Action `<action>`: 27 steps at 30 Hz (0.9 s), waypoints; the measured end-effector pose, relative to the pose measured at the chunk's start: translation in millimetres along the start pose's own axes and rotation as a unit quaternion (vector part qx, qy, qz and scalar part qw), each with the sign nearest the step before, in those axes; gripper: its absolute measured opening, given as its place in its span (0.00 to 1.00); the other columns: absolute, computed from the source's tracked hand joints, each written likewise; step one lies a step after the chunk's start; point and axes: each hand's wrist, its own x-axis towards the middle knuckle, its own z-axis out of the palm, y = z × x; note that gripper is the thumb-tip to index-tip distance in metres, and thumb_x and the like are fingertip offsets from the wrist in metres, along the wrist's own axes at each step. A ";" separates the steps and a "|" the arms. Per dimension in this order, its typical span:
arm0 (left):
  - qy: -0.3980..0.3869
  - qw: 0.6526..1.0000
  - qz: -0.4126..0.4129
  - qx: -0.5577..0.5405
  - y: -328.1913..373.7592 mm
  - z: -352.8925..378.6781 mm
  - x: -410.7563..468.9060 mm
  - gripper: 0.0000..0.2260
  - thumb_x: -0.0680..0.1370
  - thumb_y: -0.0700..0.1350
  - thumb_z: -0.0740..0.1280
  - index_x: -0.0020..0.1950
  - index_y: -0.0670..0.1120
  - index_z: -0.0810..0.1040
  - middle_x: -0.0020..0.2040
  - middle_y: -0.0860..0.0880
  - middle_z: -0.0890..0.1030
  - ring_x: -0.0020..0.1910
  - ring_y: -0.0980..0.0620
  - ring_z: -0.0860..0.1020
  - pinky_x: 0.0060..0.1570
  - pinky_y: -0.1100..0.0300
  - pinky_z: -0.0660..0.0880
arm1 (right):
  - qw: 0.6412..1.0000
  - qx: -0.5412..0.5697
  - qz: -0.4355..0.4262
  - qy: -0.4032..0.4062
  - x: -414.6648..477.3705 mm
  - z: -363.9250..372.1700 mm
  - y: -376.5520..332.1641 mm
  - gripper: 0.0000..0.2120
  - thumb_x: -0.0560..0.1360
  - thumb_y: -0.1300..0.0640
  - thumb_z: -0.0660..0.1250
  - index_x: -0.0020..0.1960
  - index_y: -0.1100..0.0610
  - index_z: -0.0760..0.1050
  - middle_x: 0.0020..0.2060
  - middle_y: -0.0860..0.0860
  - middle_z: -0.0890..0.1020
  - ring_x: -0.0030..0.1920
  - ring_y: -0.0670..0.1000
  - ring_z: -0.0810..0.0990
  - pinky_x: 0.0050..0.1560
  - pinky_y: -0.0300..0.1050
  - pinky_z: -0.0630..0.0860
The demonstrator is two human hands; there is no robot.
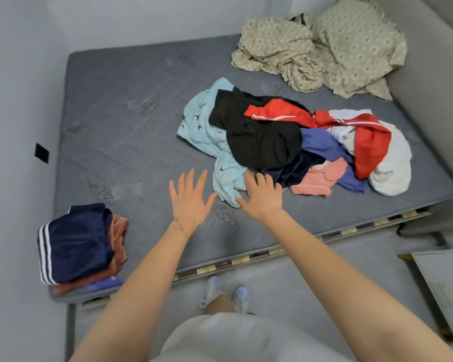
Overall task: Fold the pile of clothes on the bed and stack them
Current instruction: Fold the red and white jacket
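Both hands (226, 198) spread flat over mattress (131, 131), beside clothes pile (293, 142); folded stack (79, 244) at left.

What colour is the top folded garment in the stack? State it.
Navy folded garment, white side stripes; head view.

We're looking down at a grey mattress (141, 126) sitting in a corner, with pale grey walls (16, 100) running along its left and far sides. Wooden slats (238, 262) are poking out under its near edge. A black plate (41, 153) is sitting on the left wall and a crumpled patterned sheet (324, 48) is lying in the far right corner. We're seeing grey floor (311, 270), a white cabinet (445, 283) standing at right, and light falling soft and even.
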 end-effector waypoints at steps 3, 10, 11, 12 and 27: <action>-0.019 1.000 0.012 -0.009 12.2 4.5 15.8 0.30 0.82 0.63 0.53 0.80 0.52 0.54 0.80 0.42 0.56 0.78 0.41 0.54 0.74 0.39 0.46 | 0.999 0.030 0.027 -0.002 12.0 -3.3 20.8 0.36 0.79 0.39 0.60 0.79 0.51 0.49 0.75 0.56 0.59 0.75 0.59 0.55 0.71 0.58 0.58; -0.055 0.997 0.054 -0.001 40.9 14.4 75.7 0.30 0.82 0.63 0.53 0.81 0.52 0.52 0.80 0.43 0.54 0.79 0.41 0.51 0.74 0.40 0.43 | 0.993 0.073 0.091 0.006 40.6 -9.5 73.7 0.37 0.78 0.40 0.61 0.80 0.51 0.49 0.75 0.55 0.59 0.75 0.60 0.55 0.71 0.58 0.60; -0.054 0.997 0.061 -0.003 48.6 15.9 82.7 0.30 0.81 0.63 0.52 0.80 0.51 0.54 0.80 0.42 0.55 0.78 0.40 0.52 0.74 0.39 0.44 | 0.992 0.081 0.101 0.007 42.7 -10.9 83.1 0.37 0.78 0.40 0.61 0.80 0.51 0.49 0.75 0.55 0.59 0.75 0.60 0.55 0.71 0.57 0.60; -0.052 0.996 0.068 -0.008 56.9 17.3 89.2 0.31 0.80 0.64 0.51 0.80 0.51 0.56 0.79 0.42 0.57 0.78 0.40 0.54 0.74 0.38 0.45 | 0.990 0.086 0.111 0.006 44.7 -12.4 92.8 0.37 0.78 0.40 0.61 0.80 0.50 0.49 0.76 0.55 0.58 0.76 0.59 0.54 0.71 0.57 0.59; -0.067 0.991 0.111 0.017 247.6 46.6 196.9 0.30 0.81 0.61 0.58 0.80 0.51 0.56 0.79 0.41 0.57 0.78 0.39 0.54 0.74 0.38 0.46 | 0.980 0.112 0.162 -0.021 110.3 -34.3 301.2 0.36 0.79 0.41 0.60 0.80 0.50 0.47 0.79 0.56 0.51 0.78 0.58 0.49 0.73 0.61 0.54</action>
